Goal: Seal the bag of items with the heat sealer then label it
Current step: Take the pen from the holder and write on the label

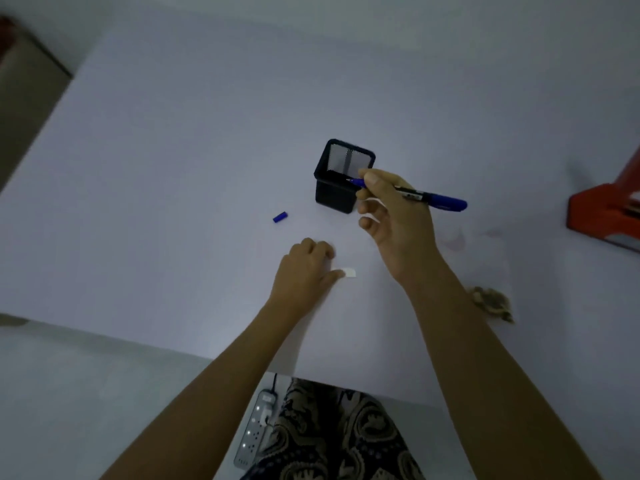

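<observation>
- While our right hand (391, 216) pinches the uncapped blue marker (426, 197) above the table (173, 168), its tip points at the black mesh pen holder (341, 174).
- Our left hand (304, 268), fingers curled, presses a small white label (349, 273) at its 3 o'clock.
- We see the marker cap (280, 217) at the holder's 8 o'clock.
- The orange heat sealer (606, 213) sits at 3 o'clock.
- The clear bag (485, 268), faint, lies at the right hand's 4 o'clock.

Two bare forearms reach up from the bottom of the frame toward its center. The right hand (394, 216) is raised at center right, palm turned left, thumb and fingers pinching a blue marker (415, 195). The left hand (304, 271) lies lower at center, knuckles up, fingers curled, thumb stretched right.
</observation>
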